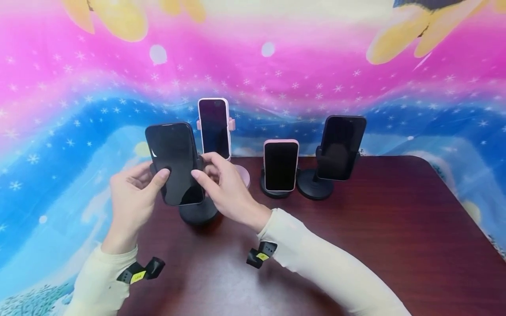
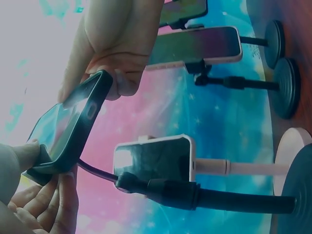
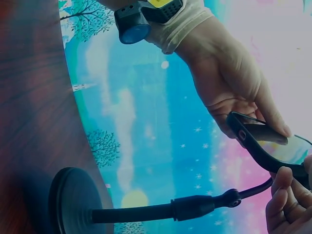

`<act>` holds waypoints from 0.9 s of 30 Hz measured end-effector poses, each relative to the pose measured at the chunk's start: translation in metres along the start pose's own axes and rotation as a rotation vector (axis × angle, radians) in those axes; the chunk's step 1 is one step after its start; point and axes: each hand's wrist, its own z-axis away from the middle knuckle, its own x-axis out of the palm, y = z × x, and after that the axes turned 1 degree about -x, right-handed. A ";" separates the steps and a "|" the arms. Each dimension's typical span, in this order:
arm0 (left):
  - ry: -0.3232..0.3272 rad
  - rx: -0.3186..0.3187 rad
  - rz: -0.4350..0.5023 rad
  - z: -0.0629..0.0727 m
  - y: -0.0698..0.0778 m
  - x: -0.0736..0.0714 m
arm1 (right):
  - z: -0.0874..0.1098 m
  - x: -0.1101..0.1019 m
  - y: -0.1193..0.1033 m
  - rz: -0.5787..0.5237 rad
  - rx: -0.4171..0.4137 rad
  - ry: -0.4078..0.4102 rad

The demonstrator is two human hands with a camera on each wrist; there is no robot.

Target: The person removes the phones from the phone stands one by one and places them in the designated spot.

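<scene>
Both hands hold a black-cased smartphone [image 1: 174,153] by its sides, at the top of a black phone stand [image 2: 234,201]. My left hand [image 1: 132,199] grips the left edge, its thumb on the screen and its fingers behind. On the right edge, my right hand [image 1: 233,191] has its thumb at the front and its fingers curled at the side and back. The phone is slightly tilted, with a dark screen. The stand's round base [image 3: 78,202] rests on the table. Much of the holder behind the phone is hidden.
Behind stands a white-cased phone [image 1: 215,127] in a pink stand. Further right are a pink-framed phone [image 1: 280,166] and a black phone [image 1: 343,147], both on black stands. The dark wooden table [image 1: 375,237] meets a patterned cloth backdrop [image 1: 253,66].
</scene>
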 end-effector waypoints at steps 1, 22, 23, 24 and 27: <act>-0.016 -0.002 -0.014 0.002 0.002 0.001 | 0.002 -0.001 -0.001 0.008 -0.005 0.005; -0.089 0.100 -0.067 0.042 0.021 0.038 | 0.056 -0.042 -0.013 0.008 -0.048 0.021; -0.096 0.098 -0.065 0.043 0.021 0.040 | 0.059 -0.045 -0.012 0.012 -0.051 0.023; -0.105 0.097 -0.069 0.045 0.021 0.043 | 0.061 -0.048 -0.011 0.016 -0.052 0.025; -0.128 0.071 -0.066 0.050 0.020 0.051 | 0.070 -0.056 -0.007 0.019 -0.045 0.026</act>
